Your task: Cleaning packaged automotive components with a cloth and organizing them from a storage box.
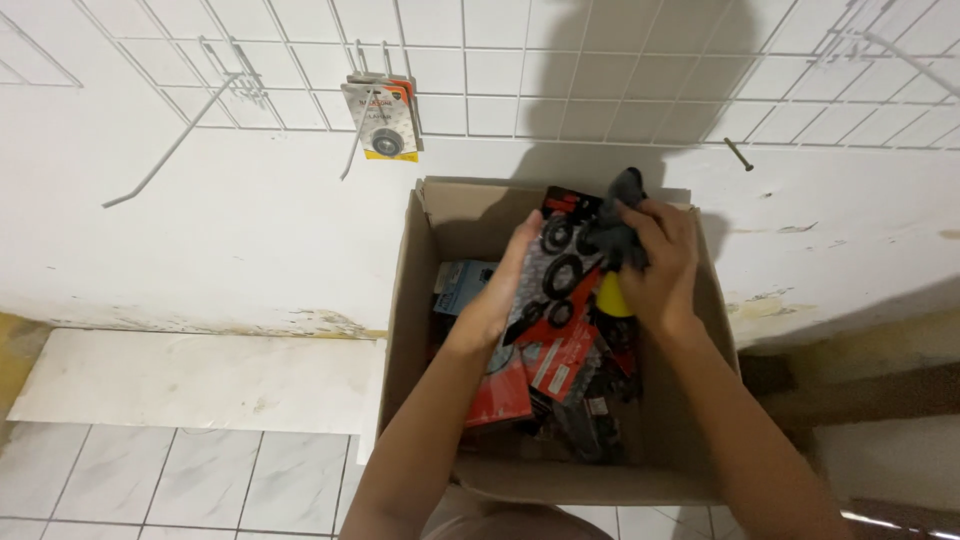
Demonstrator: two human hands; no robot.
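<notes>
Down below the head camera, an open brown cardboard box (420,300) stands on the pale tiled floor against a white wall. It is filled with a loose heap of red-and-black blister packs (560,385) holding dark round parts, with a light blue packet (462,285) near its left wall. The left hand (500,290) reaches in from the near side, fingers extended, gripping the edge of one red-backed blister pack of black rings (560,275), lifted upright above the heap. The right hand (655,265) is clenched around a dark grey cloth (612,225), pressed against that pack's upper right. Above, one similar carded pack (382,118) hangs on a white wire wall grid (600,70).
</notes>
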